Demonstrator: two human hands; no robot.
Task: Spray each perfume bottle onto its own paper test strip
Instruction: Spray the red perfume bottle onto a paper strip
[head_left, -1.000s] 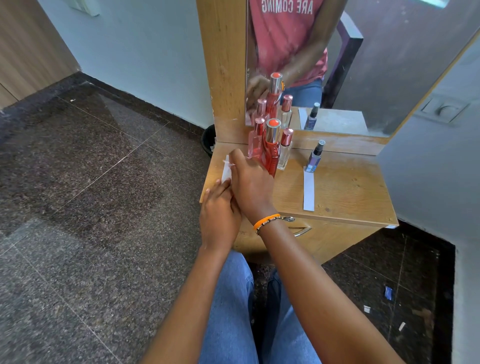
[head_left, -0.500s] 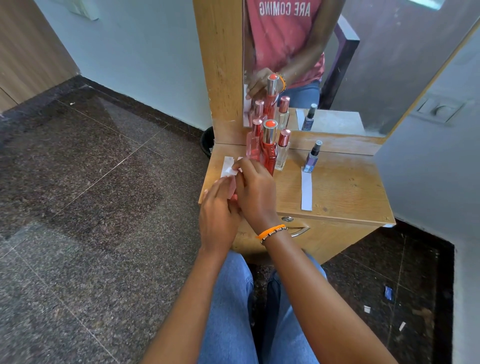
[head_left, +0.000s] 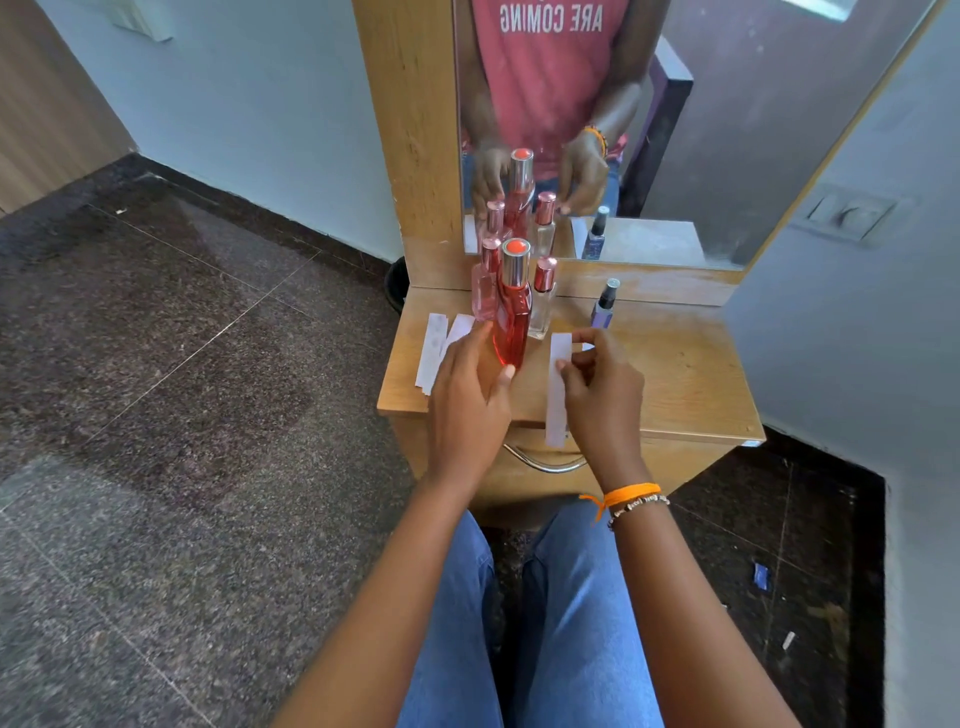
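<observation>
Wooden dresser top (head_left: 675, 374) under wall mirror (head_left: 701, 130), dark stone floor around. Hands parted since earlier: left hand (head_left: 467, 400) fingers straight beside tall red glass perfume bottle (head_left: 511, 317); right hand (head_left: 602, 395) pinches white paper strip (head_left: 558, 389) overhanging front edge. Two more white strips (head_left: 439, 353) laid at left edge. Small purple spray bottle (head_left: 603, 306) near mirror; bare wood at right.

4 upright bottles (head_left: 511, 306) at table's back; 3 white strips (head_left: 558, 395) lying flat.
</observation>
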